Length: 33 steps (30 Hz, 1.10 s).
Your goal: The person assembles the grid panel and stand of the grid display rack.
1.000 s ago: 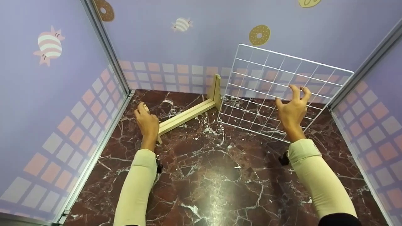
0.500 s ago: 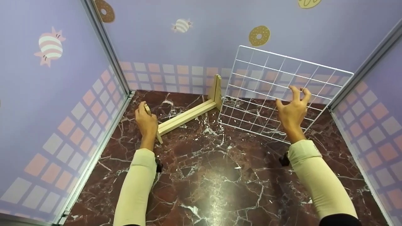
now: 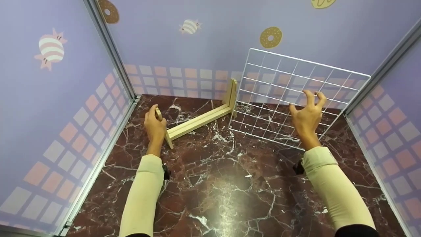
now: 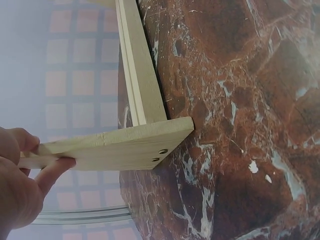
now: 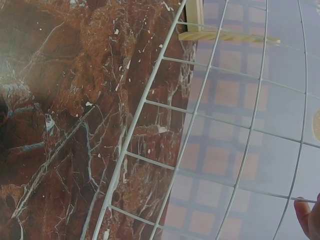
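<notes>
My left hand (image 3: 155,126) pinches the near end board (image 4: 120,150) of a pale wooden stand between thumb and fingers. Two screw heads (image 4: 159,155) show low on that board. From it a grooved crossbar (image 3: 200,122) runs back and right to the far end board (image 3: 231,95), both low over the marble surface. My right hand (image 3: 307,120) holds a white wire grid panel (image 3: 310,62), its fingers curled at the wires. The panel leans back, and its left edge overlaps the far end board in the head view. Only fingertips (image 5: 306,215) of this hand show in the right wrist view.
Patterned purple panels (image 3: 223,42) close off the back and both sides, with metal rails (image 3: 108,49) at the corners. White flecks (image 3: 249,175) lie scattered on the dark red marble surface (image 3: 204,171).
My left hand has shifted slightly right, sliding the wooden stand with it, so its far end board now meets the grid's left edge. The right hand and grid panel stay almost still.
</notes>
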{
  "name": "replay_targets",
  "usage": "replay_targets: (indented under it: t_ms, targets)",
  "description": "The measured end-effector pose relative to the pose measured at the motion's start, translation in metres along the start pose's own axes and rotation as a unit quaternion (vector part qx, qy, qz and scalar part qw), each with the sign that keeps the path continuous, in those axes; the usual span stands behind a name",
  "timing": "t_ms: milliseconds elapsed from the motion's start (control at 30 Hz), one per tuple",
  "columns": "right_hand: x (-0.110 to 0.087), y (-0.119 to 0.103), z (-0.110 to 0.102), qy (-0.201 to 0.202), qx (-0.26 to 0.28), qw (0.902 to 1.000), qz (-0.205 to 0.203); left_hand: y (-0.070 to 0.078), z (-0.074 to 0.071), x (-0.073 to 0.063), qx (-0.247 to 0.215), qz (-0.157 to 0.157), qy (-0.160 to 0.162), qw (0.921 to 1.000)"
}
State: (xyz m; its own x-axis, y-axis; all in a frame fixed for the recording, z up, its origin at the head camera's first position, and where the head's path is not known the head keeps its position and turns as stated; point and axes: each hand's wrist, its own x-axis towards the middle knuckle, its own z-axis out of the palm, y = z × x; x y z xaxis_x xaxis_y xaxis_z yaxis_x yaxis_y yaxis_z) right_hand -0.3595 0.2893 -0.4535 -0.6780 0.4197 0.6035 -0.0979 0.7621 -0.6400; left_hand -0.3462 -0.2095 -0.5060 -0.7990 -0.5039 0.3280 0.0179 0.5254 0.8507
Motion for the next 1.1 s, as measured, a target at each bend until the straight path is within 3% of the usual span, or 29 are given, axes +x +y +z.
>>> replay_targets:
  t_ms: [267,533,767,1100]
  targets:
    - [0.0,0.0,-0.001,-0.008,0.001,1.0,0.006,0.003,0.007,0.001,0.002,0.001,-0.025,0.9997]
    - [0.002,0.0,-0.005,-0.014,0.003,0.9999,0.007,0.005,0.012,0.003,0.012,0.025,-0.045,0.9986]
    - [0.001,0.003,-0.005,0.001,0.006,0.9998,-0.018,0.006,0.017,0.003,0.03,0.049,-0.056,0.9968]
    - [0.0,0.003,-0.007,-0.008,0.006,0.9999,-0.013,0.011,0.029,0.001,0.01,0.052,-0.078,0.9955]
